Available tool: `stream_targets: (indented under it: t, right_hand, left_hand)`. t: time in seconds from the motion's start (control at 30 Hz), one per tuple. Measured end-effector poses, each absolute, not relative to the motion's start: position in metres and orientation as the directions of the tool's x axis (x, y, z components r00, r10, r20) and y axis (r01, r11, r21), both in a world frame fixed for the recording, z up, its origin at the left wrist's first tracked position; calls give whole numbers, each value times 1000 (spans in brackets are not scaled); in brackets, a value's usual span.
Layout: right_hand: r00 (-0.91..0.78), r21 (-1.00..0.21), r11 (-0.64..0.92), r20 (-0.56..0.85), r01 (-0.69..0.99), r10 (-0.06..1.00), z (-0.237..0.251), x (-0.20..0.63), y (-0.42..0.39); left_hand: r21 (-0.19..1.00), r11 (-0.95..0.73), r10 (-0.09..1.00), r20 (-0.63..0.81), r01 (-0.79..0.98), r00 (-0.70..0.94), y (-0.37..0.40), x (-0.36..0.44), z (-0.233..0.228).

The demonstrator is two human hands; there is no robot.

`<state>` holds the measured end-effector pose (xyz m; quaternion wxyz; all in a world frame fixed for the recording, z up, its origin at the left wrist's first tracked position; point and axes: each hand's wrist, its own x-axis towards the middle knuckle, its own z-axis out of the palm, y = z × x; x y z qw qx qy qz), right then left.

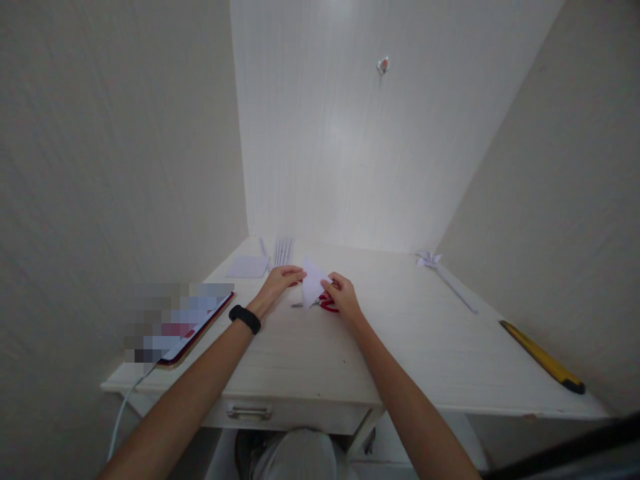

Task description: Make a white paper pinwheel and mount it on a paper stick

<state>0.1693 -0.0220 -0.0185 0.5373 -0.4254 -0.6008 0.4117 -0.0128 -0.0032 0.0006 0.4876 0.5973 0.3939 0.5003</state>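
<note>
Between my two hands is a small white piece of paper (314,283), folded to a triangle-like shape and raised over the desk. My left hand (283,280) pinches its left edge between thumb and fingers; a black band (245,319) circles that wrist. The right corner of the paper is pinched by my right hand (343,293). Just under the paper lie red-handled scissors (329,305), partly covered by the paper and my right hand, with the blade tip pointing left.
Paper sheets (246,267) and thin paper sticks (284,252) lie at the back left. A tablet (195,330) with a white cable rests at the left. On the right are a paper pinwheel (429,259) on a stick and a yellow-and-black cutter (543,357) along the desk edge.
</note>
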Motion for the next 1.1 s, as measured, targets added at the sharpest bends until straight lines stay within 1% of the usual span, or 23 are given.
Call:
stream_targets:
  t: [0.13,0.23,0.37,0.7,0.87,1.1]
  right_hand:
    - [-102,-945,321,314,69,944,-17,169,-26]
    - [-127,-939,332,320,88,939,-16,169,-28]
    - [-165,-941,315,293,123,942,-16,168,-29]
    - [-172,-928,315,283,201,943,-18,168,-30]
    - [-164,-919,317,284,233,945,-17,168,-31]
    - [-167,-914,331,297,237,940,-16,167,-33]
  left_hand:
    - [978,-169,976,183,-118,115,-5,-12,4]
    - [976,-174,981,184,-132,69,-6,-12,5]
    - [969,-180,981,189,-166,38,-6,-12,6]
    - [960,-169,985,171,-226,-9,-3,-12,4]
    - [959,-159,986,165,-235,7,-4,-12,4]
    - [958,-154,987,162,-243,13,-3,-13,3]
